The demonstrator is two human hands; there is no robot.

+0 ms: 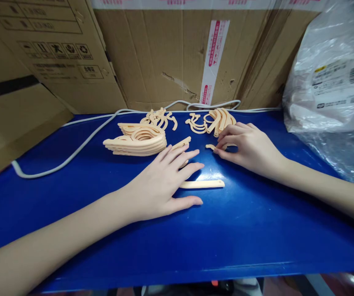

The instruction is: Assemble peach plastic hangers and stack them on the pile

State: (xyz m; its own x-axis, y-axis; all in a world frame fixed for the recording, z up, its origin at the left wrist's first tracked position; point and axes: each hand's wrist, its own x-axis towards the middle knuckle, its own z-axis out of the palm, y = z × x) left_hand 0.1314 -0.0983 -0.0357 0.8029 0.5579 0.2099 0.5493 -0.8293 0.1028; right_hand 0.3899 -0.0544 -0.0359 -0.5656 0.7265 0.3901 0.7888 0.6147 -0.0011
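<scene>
My left hand is spread palm down over a beige plastic hanger, hiding much of it. One straight arm of that hanger sticks out to the right beneath the fingers, and another piece slants up beyond them. My right hand pinches a small curved beige piece, apparently a hanger hook, just above or on the table. Left of centre lies a neat stack of folded beige hangers. Behind my right hand are a pile of curved hanger arms and several loose hooks.
More loose curved pieces lie behind the stack on the blue table. A white cable runs along the back and left. Cardboard boxes wall off the rear; a clear plastic bag stands at the right.
</scene>
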